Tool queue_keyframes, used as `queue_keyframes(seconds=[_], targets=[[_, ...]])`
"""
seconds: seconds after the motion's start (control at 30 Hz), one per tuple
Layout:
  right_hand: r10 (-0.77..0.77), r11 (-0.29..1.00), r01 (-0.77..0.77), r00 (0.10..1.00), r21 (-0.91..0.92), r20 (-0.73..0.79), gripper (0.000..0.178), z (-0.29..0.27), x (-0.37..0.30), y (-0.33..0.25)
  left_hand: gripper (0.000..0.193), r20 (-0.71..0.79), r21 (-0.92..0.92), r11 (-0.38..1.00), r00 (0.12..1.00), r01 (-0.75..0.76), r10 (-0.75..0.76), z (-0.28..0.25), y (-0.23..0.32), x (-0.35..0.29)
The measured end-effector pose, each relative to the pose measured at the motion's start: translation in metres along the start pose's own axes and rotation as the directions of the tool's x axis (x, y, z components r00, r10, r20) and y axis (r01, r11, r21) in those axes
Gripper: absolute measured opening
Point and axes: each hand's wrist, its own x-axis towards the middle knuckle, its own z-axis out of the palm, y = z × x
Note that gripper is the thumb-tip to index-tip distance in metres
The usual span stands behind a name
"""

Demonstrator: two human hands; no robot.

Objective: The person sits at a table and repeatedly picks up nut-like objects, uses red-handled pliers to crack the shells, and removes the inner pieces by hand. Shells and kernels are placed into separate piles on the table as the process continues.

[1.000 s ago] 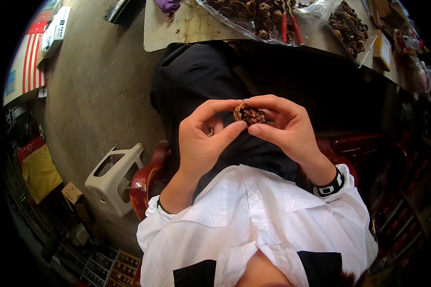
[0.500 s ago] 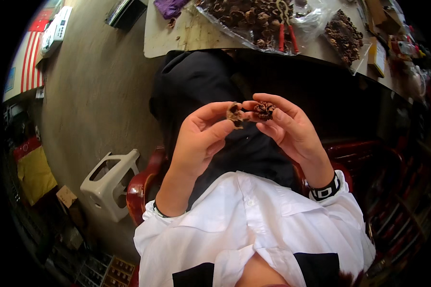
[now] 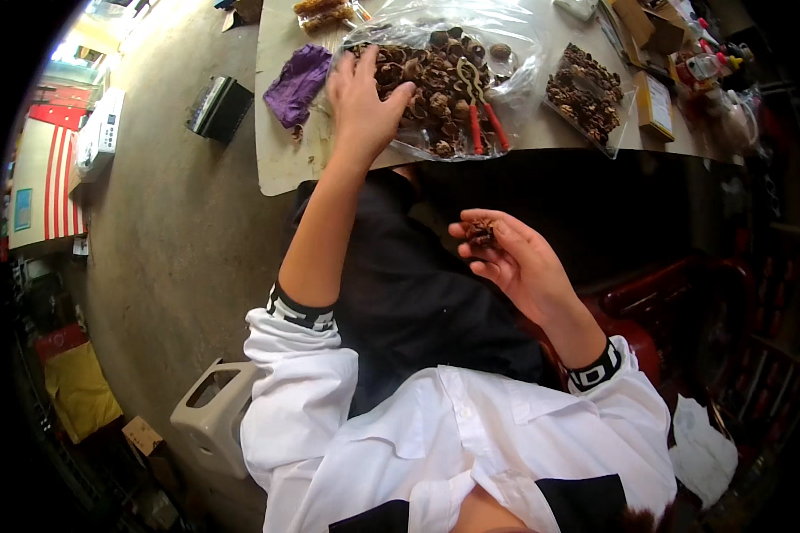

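Note:
My left hand (image 3: 363,111) reaches over the left side of a pile of walnut shells (image 3: 422,105) spread on clear plastic on the table. Its fingers are spread, and no piece shows in them. Above my lap, my right hand (image 3: 523,262) pinches a dark brown walnut kernel (image 3: 481,233) between thumb and fingers. A nutcracker with red handles (image 3: 483,124) lies on the pile's right side. Whole walnuts (image 3: 500,51) sit among the shells. Farther right, a heap of walnut kernels (image 3: 585,89) rests on a flat clear tray.
A crumpled purple cloth or bag (image 3: 299,84) lies left of the pile on the pale table (image 3: 280,169). A yellow box (image 3: 655,105) and small bottles (image 3: 704,64) stand at the right. A plastic stool (image 3: 209,417) is beside my chair (image 3: 627,333).
My left hand has moved away from my right hand, forward and left to the shell pile; the shell piece it held no longer shows. My right hand keeps the kernel, slightly lower.

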Motion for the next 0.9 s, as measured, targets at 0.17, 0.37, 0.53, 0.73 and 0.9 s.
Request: queue_keyframes(seconds=[0.17,0.37,0.53,0.73,0.9], targets=[[-0.039,0.999,0.039,0.999,0.004,-0.001,0.037,0.000,-0.004,-0.005,0.029,0.253,-0.697,0.698,0.967,0.167,0.021,-0.089,0.064,-0.022],[-0.056,0.997,0.059,0.995,-0.041,0.077,0.039,0.000,-0.004,-0.003,0.031,0.354,-0.726,0.671,0.919,0.152,0.175,-0.138,0.098,-0.079],[-0.059,0.977,0.087,0.988,-0.196,0.142,0.043,0.010,-0.011,-0.002,0.032,0.339,-0.697,0.684,0.940,0.217,0.048,-0.146,0.098,-0.098],[-0.073,0.962,0.110,0.986,-0.249,0.152,0.039,0.012,-0.021,-0.005,0.021,0.299,-0.723,0.664,0.953,0.191,0.051,-0.163,0.099,-0.095],[-0.095,0.950,0.131,0.986,-0.284,0.135,0.038,0.016,-0.024,-0.002,0.021,0.173,-0.604,0.796,0.968,-0.042,0.183,-0.170,0.101,-0.091]])
